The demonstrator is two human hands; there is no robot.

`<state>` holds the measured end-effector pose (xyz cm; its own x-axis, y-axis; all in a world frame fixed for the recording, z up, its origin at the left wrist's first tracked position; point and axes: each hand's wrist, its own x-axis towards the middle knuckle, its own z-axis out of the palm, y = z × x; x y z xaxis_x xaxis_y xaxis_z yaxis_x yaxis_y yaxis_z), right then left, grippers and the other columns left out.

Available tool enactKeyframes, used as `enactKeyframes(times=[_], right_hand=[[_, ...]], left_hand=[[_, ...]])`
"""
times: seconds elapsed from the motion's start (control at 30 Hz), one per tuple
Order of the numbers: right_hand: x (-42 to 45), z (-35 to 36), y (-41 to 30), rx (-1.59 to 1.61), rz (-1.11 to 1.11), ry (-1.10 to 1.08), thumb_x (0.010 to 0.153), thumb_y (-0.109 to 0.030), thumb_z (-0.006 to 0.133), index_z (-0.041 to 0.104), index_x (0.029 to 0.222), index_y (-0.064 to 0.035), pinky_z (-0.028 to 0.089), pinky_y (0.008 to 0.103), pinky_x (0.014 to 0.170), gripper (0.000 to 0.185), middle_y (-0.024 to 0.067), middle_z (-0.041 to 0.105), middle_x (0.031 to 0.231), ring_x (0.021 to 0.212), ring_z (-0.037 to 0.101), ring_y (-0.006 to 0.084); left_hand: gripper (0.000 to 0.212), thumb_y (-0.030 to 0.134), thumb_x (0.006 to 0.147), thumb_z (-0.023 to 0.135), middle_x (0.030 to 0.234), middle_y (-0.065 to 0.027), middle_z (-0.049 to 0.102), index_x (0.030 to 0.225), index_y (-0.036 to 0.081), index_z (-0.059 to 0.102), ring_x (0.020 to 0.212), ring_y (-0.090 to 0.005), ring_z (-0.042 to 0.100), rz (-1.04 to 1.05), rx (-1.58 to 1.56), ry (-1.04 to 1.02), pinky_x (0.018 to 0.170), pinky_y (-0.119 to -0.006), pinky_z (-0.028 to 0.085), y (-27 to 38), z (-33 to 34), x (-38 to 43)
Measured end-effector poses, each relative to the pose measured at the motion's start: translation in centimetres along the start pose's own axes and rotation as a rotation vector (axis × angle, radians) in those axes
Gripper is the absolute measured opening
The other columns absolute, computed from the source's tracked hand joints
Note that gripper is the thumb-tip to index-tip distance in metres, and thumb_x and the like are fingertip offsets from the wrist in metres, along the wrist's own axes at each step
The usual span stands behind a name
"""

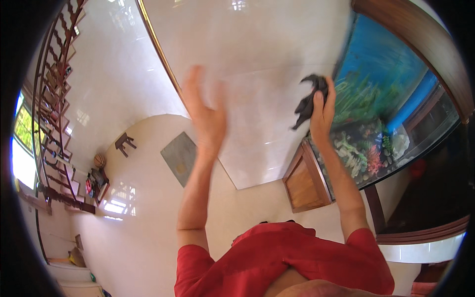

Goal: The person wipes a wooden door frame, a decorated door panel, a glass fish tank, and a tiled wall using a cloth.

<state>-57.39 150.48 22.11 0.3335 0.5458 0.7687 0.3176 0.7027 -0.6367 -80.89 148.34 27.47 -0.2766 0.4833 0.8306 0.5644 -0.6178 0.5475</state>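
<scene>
My right hand (323, 115) grips a crumpled dark cloth (313, 98), which hangs out on its left side, in front of the glass of an aquarium (371, 85). My left hand (207, 111) is raised with its fingers apart and blurred, and nothing shows in it. Behind both hands is a glossy, pale tiled wall (256, 100) with a gold-coloured trim strip (159, 52) along its left side. Plants, pebbles and a pink coral-like ornament (374, 159) show inside the aquarium.
A wooden cabinet (307, 180) stands under the aquarium. On the floor lie a grey mat (180, 157) and a basketball (99, 160), with a small dark stool (125, 144) nearby. A staircase with a dark railing (55, 148) rises at the left.
</scene>
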Motion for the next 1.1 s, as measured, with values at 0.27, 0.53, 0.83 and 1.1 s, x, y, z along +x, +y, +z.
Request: enactKeyframes(times=[0.27,0.53,0.83,1.1], right_hand=[[10.7,3.7,7.9,-0.975,-0.424,0.040,0.092,-0.048,0.043,0.029,0.142,-0.0090,0.007,0.0684,0.100,0.065,0.0207,0.019,0.148,0.132,0.017,0.0481],[4.0,12.9,7.1,-0.646,-0.408,0.046,0.077,-0.022,0.064,0.034,0.136,-0.0004,0.014,0.0645,0.102,0.070,0.0289,0.021,0.144,0.127,0.021,0.0529],[7.1,21.2,-2.0,-0.483,-1.291,-0.430,0.071,-0.044,0.065,0.054,0.124,-0.0242,0.029,0.0497,0.098,0.058,0.0021,0.046,0.136,0.123,0.043,0.0256],[25.3,13.1,-4.8,-0.631,-0.815,0.403,0.090,-0.045,0.047,0.038,0.137,-0.0094,0.012,0.0615,0.103,0.059,0.0154,0.034,0.143,0.133,0.029,0.0309]], left_hand=[[0.056,0.044,0.095,0.044,0.111,-0.0139,0.053,0.130,0.000,0.041,0.098,-0.0255,0.050,-0.093,-0.031,0.091,0.088,-0.035,0.040,-12.0,0.6,8.9],[0.057,0.047,0.096,0.037,0.104,-0.0087,0.055,0.133,0.003,0.040,0.091,-0.0189,0.051,-0.174,-0.055,0.183,0.082,-0.031,0.042,-14.6,0.2,8.2],[0.054,0.042,0.098,0.036,0.119,-0.0137,0.055,0.136,0.004,0.039,0.106,-0.0242,0.053,-0.082,-0.119,0.135,0.090,-0.033,0.041,-15.5,-0.5,8.1],[0.062,0.050,0.097,0.032,0.133,-0.0152,0.045,0.137,0.003,0.038,0.122,-0.0288,0.042,0.005,-0.207,0.085,0.103,-0.037,0.031,-13.7,-0.6,9.4]])
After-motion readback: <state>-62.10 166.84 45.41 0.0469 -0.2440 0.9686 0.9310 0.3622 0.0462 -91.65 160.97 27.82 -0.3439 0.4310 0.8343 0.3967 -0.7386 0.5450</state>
